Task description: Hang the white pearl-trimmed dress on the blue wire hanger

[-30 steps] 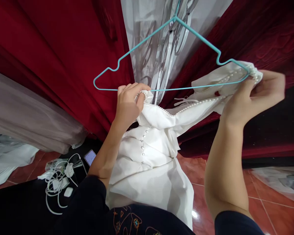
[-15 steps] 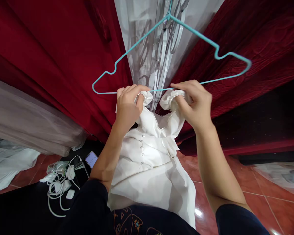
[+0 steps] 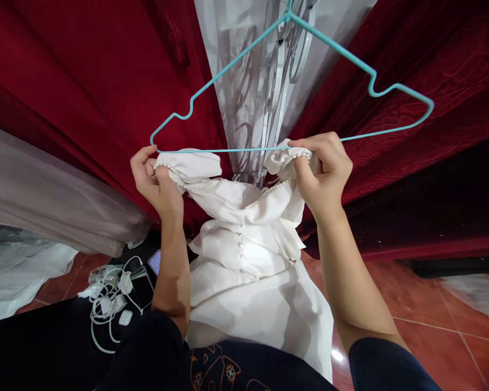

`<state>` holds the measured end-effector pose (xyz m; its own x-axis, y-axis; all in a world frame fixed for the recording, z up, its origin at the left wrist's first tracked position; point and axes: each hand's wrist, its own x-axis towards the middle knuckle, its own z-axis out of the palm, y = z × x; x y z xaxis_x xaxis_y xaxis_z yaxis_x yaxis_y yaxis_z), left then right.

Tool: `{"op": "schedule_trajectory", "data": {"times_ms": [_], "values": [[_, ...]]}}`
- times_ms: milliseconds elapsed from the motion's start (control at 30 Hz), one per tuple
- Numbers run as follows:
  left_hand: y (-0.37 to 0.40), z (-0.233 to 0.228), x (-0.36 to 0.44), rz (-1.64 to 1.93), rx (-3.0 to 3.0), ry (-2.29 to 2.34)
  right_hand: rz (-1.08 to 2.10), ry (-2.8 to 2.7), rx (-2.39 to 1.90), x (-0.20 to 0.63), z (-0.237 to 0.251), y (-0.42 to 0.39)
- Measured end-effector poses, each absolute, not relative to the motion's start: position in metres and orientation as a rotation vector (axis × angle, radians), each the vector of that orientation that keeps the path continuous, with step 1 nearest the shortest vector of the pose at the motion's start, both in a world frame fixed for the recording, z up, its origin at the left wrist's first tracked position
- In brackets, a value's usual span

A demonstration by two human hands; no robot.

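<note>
White dress held up at a teal wire hanger

The left hand (image 3: 155,182) and right hand (image 3: 321,171), held apart, each pinch a pearl-edged shoulder of the smooth white dress (image 3: 252,271) just under the thin hanger (image 3: 293,81). Far behind hang red velvet curtains (image 3: 85,81); white cables (image 3: 110,304) lie tangled at the left on glossy red floor tiles (image 3: 432,304).

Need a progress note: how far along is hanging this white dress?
Done: nothing sits on the turquoise wire hanger yet. In hand: left hand and right hand each grip a pearl-trimmed shoulder of the white dress below its bar. Left: both shoulders over the hanger ends.
</note>
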<state>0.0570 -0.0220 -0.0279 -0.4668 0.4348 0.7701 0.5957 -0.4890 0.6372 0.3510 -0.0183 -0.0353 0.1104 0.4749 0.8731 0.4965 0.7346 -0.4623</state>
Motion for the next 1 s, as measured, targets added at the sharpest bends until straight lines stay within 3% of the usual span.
{"op": "schedule_trajectory", "data": {"times_ms": [133, 300, 500, 700, 833, 1000], "values": [[0.001, -0.026, 0.019, -2.099, -1.544, -1.71, -0.031, -1.5, -0.774, 0.348, -0.04, -0.015], [0.028, 0.026, 0.009, -2.066, -1.461, -1.518, -0.058, -1.505, -0.785, 0.346, -0.039, -0.017], [0.033, 0.074, 0.054, -1.572, -2.02, -1.583, -0.09, -1.51, -0.818, 0.343, -0.039, -0.019], [0.046, 0.055, 0.076, -1.568, -2.145, -1.666, -0.127, -1.499, -0.868, 0.344, -0.042, -0.017], [0.024, 0.045, 0.088, -1.654, -2.159, -1.27, -0.087, -1.531, -0.888, 0.347, -0.041, -0.018], [-0.002, 0.026, 0.125, -1.321, -2.615, -1.078, -0.087, -1.513, -0.975, 0.344, -0.042, -0.019]]}}
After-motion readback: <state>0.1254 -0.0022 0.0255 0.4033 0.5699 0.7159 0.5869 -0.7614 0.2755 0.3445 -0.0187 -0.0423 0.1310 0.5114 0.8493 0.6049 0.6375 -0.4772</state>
